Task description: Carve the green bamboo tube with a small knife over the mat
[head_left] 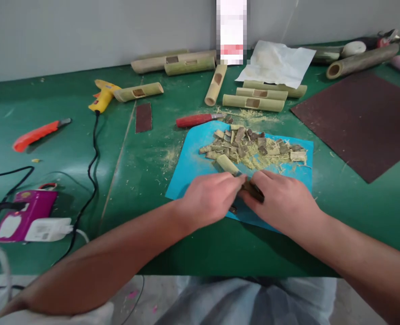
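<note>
My left hand (215, 196) is closed around a short bamboo tube (227, 164), whose pale end sticks out up and to the left. My right hand (281, 198) is closed right beside it, on a dark handle (255, 192) of a tool; a bit of blade shows near the tube, mostly hidden by my fingers. Both hands are over a blue sheet (191, 158). Bamboo chips (240, 142) and fine shavings (264, 158) lie on the sheet just beyond the hands.
A red-handled knife (195, 120) lies behind the sheet. Several notched bamboo tubes (253, 103) stand farther back. On the left are a yellow glue gun (102, 97), an orange cutter (37, 135) and a purple power strip (34, 210). Brown sandpaper (362, 126) lies right.
</note>
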